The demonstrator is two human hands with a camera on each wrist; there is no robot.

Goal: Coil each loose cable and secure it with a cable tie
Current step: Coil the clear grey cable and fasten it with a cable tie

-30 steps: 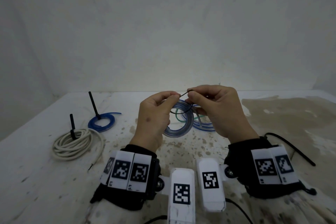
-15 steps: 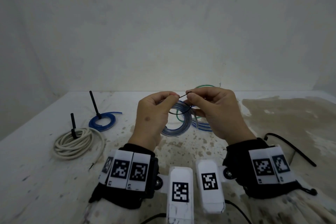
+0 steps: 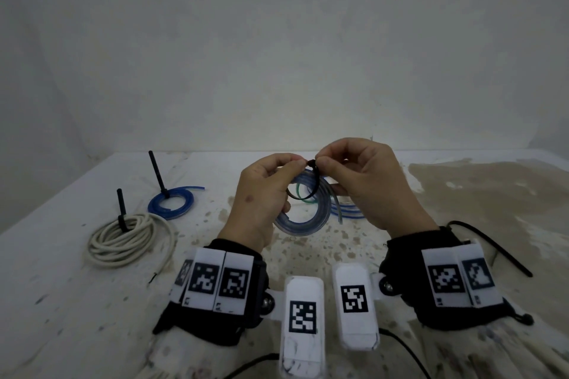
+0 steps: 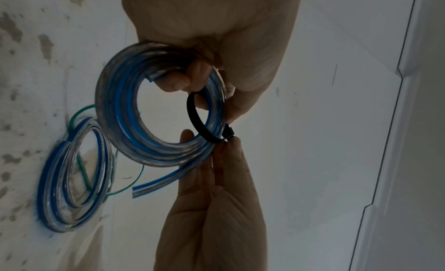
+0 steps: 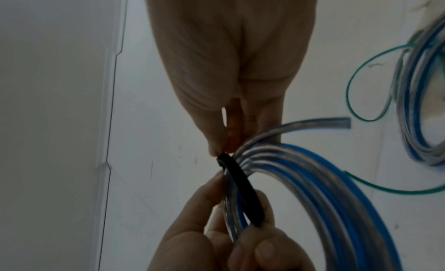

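Stained white table (image 3: 61, 301) against bare white wall (image 3: 277, 40).

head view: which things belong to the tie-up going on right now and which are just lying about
In use:
clear-and-blue cable coil, held by left hand
black cable tie, looped round it, pinched by right hand

Lying about:
tied white cable coil
tied small blue coil
spare black tie
loose blue-and-green cables

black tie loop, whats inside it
The held coil's blue-and-clear strands pass through the tie, which hangs loose around them. Its head sits at the fingertips; the tail is hidden.
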